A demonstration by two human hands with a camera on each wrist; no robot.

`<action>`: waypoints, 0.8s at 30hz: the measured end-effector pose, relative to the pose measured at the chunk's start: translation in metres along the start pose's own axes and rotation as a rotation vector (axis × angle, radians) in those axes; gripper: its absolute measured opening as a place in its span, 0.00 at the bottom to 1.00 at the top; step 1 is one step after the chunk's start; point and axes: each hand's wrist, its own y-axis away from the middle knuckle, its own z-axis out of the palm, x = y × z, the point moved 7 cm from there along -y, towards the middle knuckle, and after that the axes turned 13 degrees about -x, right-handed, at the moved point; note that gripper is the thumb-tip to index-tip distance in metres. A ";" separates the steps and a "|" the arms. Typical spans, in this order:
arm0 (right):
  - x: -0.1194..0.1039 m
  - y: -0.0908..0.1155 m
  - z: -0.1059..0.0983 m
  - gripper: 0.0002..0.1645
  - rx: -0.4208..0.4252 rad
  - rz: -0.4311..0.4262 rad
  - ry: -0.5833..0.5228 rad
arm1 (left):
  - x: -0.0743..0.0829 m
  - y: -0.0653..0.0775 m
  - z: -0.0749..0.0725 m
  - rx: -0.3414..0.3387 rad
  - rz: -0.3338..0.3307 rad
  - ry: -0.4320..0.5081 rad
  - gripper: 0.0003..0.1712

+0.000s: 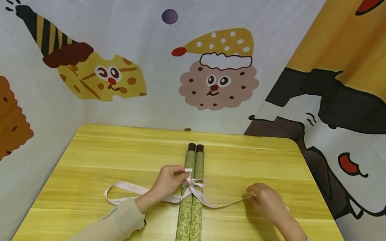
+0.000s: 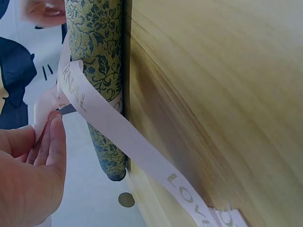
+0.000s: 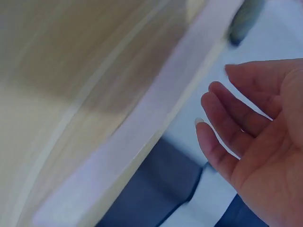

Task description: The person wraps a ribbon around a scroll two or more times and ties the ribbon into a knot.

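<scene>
Two rolled scrolls [image 1: 196,222] with green floral-patterned covers and dark end knobs lie side by side on the table. A pale pink ribbon [image 1: 172,199] with printed lettering wraps round their middle and crosses in a knot on top. My left hand [image 1: 166,181] pinches a folded part of the ribbon [image 2: 46,106] between thumb and fingers, just above the left scroll. To the right, my right hand [image 1: 268,203] is over the table with loosely bent fingers. In the right wrist view its fingers [image 3: 227,120] hold nothing, and the blurred ribbon [image 3: 142,118] runs past, apart from them.
One ribbon tail loops out on the wood-grain table [image 1: 101,147] to the left; the other trails right toward the right hand. A cloth backdrop [image 1: 135,27] with cartoon food figures rises behind the table's far edge, and a patterned curtain [image 1: 369,113] hangs at the right.
</scene>
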 end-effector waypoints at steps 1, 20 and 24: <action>-0.013 -0.004 0.000 0.15 0.030 -0.031 -0.003 | 0.000 0.000 0.001 -0.001 -0.003 0.000 0.06; -0.103 -0.064 0.065 0.20 -0.232 0.115 -0.543 | 0.001 -0.003 0.004 0.020 0.001 0.024 0.05; -0.097 -0.063 0.073 0.22 -0.284 0.142 -0.732 | 0.001 -0.002 0.002 0.027 -0.016 0.026 0.06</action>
